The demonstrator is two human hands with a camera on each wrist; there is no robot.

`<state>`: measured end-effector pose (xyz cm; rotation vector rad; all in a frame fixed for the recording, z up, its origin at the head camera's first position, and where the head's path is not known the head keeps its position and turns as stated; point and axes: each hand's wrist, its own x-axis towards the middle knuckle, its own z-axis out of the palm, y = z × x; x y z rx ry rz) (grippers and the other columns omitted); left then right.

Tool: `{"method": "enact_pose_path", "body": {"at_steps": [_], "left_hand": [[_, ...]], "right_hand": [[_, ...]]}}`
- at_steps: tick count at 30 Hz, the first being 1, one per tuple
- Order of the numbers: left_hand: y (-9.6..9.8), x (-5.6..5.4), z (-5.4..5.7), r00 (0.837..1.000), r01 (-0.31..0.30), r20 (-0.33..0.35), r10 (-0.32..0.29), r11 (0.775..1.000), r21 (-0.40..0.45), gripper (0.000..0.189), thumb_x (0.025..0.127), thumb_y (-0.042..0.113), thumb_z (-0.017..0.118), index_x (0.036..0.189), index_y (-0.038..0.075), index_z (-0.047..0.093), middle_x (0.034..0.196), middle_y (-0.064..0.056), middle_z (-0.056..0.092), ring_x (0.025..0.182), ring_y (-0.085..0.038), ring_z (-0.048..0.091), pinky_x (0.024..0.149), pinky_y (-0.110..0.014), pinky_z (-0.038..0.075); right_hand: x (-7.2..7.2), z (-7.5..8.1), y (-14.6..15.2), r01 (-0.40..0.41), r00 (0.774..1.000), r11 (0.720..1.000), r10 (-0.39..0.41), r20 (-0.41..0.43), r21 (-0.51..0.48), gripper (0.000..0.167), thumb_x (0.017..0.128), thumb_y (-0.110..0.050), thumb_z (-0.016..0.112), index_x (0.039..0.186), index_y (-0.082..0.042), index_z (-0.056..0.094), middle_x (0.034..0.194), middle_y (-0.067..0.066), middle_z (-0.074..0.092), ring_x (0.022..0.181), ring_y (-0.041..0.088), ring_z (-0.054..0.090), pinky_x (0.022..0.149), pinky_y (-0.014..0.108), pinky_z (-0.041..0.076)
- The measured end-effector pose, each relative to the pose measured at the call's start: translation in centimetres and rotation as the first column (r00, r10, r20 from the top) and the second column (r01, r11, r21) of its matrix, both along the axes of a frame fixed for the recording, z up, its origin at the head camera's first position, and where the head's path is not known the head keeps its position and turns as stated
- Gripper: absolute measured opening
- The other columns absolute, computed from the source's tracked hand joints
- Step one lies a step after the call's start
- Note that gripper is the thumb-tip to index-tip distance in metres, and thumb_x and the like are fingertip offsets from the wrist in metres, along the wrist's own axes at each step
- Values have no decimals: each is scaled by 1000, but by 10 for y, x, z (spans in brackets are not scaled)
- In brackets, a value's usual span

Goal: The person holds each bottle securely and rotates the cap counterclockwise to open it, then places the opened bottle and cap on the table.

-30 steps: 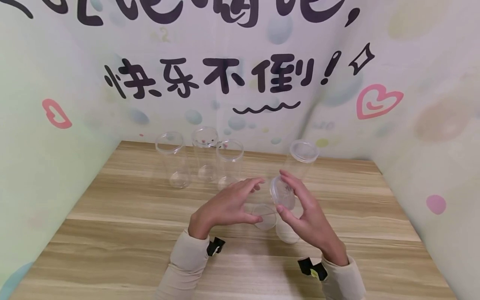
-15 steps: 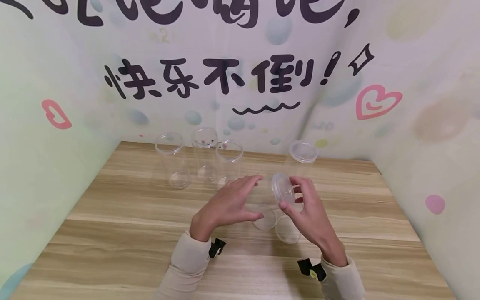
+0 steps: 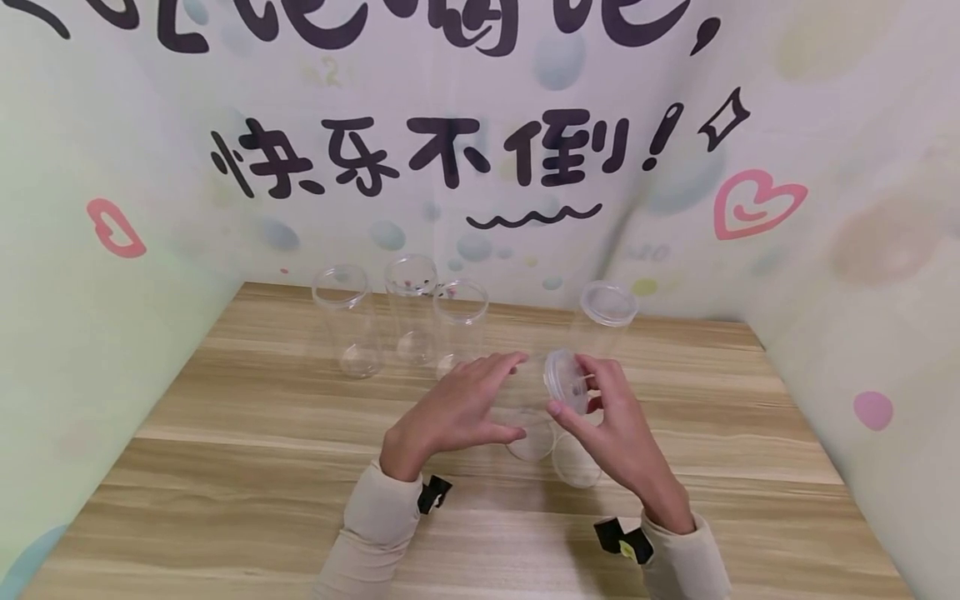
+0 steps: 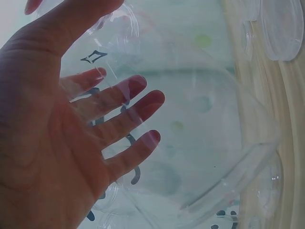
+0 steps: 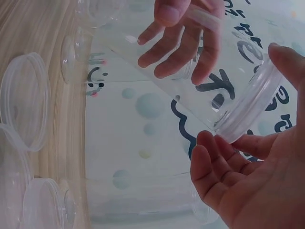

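Observation:
My left hand (image 3: 453, 408) is curled round the body of a clear plastic jar (image 5: 186, 98), held tilted above the table. In the left wrist view its fingers show through the see-through wall. My right hand (image 3: 618, 429) grips the clear lid (image 3: 564, 382) at the jar's end, thumb on one side and fingertips at the other. The lid sits over the rim in the right wrist view (image 5: 250, 107); how tightly it is seated, I cannot tell. Loose clear lids (image 3: 577, 461) lie flat on the table below the hands.
Three lidless clear jars (image 3: 348, 321) stand upright at the back left of the wooden table (image 3: 247, 467). One lidded jar (image 3: 609, 308) is upright at the back right. Printed fabric walls (image 3: 675, 242) enclose the table's back and sides.
My right hand's fingers have moved lower round the lid and bent more, shifting their grip. The lid is tilted slightly differently. My left hand has stayed almost still round the jar.

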<state>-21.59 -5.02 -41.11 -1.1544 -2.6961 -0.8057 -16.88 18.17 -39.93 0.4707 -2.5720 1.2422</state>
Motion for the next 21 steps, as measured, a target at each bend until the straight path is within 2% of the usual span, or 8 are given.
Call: {"method": "enact_pose_path", "body": {"at_steps": [4,14,21], "left_hand": [[-1,-1,0,999,4,32,-4,1000,-3,89,79,44,81,149,10,38,145,-3,52,128,-20,53,105,-49,43],[-2,-2,-1,998,12,55,-12,1000,-5,90,79,42,82,149,9,37,144,-4,52,126,-19,54,106,-49,42],[-3,-2,0,998,13,58,-13,1000,6,89,78,41,82,149,10,38,144,-3,52,125,-19,55,106,-49,42]], "right_hand": [[0,1,1,-28,999,1000,28,19,-5,63,89,-18,74,144,-7,45,129,12,51,108,24,56,79,29,50],[0,2,5,-85,996,996,86,27,-14,68,88,-15,75,148,-10,42,135,11,48,118,24,50,85,35,50],[0,3,8,-106,994,994,106,28,-14,71,86,-13,77,148,-11,41,139,7,47,120,19,47,88,31,49]]}}
